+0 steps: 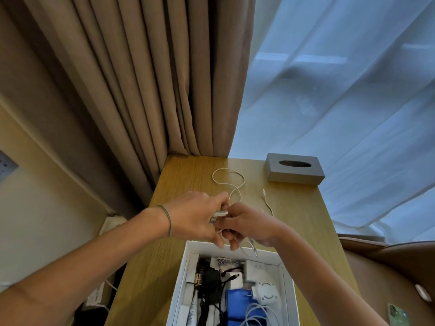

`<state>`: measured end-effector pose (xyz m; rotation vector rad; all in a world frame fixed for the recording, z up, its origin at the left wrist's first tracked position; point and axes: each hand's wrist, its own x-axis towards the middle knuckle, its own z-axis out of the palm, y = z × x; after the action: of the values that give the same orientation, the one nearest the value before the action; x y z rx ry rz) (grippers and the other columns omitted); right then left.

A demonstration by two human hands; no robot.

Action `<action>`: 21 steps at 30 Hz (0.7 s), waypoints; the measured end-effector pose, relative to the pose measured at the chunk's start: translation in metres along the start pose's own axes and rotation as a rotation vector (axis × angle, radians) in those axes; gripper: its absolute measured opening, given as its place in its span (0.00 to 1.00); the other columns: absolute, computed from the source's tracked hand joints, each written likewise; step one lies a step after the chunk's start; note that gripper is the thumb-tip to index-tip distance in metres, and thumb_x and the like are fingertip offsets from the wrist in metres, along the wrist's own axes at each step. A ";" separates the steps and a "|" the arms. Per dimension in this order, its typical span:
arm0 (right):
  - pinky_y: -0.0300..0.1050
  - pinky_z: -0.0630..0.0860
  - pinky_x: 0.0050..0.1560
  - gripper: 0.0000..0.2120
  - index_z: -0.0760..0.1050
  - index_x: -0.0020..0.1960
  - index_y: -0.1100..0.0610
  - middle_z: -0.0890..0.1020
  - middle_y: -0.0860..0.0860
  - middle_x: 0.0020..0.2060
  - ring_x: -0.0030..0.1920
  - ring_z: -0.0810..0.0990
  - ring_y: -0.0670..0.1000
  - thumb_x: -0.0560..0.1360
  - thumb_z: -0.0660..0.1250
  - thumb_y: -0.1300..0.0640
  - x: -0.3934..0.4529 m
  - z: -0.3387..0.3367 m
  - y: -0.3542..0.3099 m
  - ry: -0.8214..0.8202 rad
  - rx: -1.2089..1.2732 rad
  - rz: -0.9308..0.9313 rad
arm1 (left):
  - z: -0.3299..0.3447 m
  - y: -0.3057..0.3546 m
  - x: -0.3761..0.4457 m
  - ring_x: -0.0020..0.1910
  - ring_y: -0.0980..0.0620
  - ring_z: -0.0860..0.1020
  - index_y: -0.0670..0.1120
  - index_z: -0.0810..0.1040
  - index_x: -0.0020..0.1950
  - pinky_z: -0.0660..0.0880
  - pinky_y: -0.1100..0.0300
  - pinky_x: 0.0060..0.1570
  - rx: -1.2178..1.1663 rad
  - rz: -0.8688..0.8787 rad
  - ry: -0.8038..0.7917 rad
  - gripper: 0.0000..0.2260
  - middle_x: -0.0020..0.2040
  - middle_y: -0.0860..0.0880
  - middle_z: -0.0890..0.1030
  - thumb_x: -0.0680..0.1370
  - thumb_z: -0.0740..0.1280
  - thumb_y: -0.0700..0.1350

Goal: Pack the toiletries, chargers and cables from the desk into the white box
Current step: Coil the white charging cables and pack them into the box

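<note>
Pinching white cable (pixel 229 184) between fingers (pixel 223 201) above white box (pixel 181 278).

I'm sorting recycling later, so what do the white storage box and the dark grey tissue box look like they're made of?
The white storage box looks like matte cardboard: thin, straight walls with folded inner flaps. The dark grey tissue box has a smooth, even surface with crisp edges, perhaps plastic or leatherette; I can't tell which.

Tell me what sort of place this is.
Probably a hotel room or bedroom: a wooden desk stands against heavy brown curtains and sheer drapes, with a grey tissue box on the desk.
</note>
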<state>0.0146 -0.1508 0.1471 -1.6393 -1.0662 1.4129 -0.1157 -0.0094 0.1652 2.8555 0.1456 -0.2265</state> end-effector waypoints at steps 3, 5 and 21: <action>0.43 0.79 0.34 0.10 0.78 0.45 0.61 0.76 0.50 0.29 0.27 0.75 0.48 0.81 0.67 0.56 0.003 -0.003 0.008 -0.003 0.028 0.015 | 0.008 0.002 0.000 0.28 0.59 0.71 0.58 0.62 0.57 0.63 0.61 0.29 0.127 0.024 0.033 0.28 0.29 0.55 0.74 0.68 0.71 0.69; 0.41 0.78 0.32 0.10 0.77 0.46 0.62 0.74 0.49 0.28 0.26 0.72 0.46 0.81 0.67 0.55 0.005 -0.003 0.012 0.013 0.022 0.011 | 0.011 0.005 0.000 0.27 0.60 0.69 0.56 0.62 0.59 0.62 0.62 0.28 0.172 0.015 0.065 0.25 0.29 0.55 0.72 0.72 0.72 0.62; 0.55 0.74 0.46 0.14 0.78 0.43 0.62 0.71 0.50 0.28 0.31 0.72 0.52 0.83 0.63 0.55 0.002 -0.027 0.021 0.183 0.083 -0.307 | 0.029 0.006 -0.013 0.46 0.45 0.83 0.44 0.83 0.54 0.78 0.44 0.49 -1.038 -0.167 0.387 0.16 0.47 0.45 0.86 0.81 0.61 0.52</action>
<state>0.0441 -0.1573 0.1316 -1.4427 -1.0840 1.0720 -0.1315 -0.0241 0.1409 1.8161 0.4297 0.3007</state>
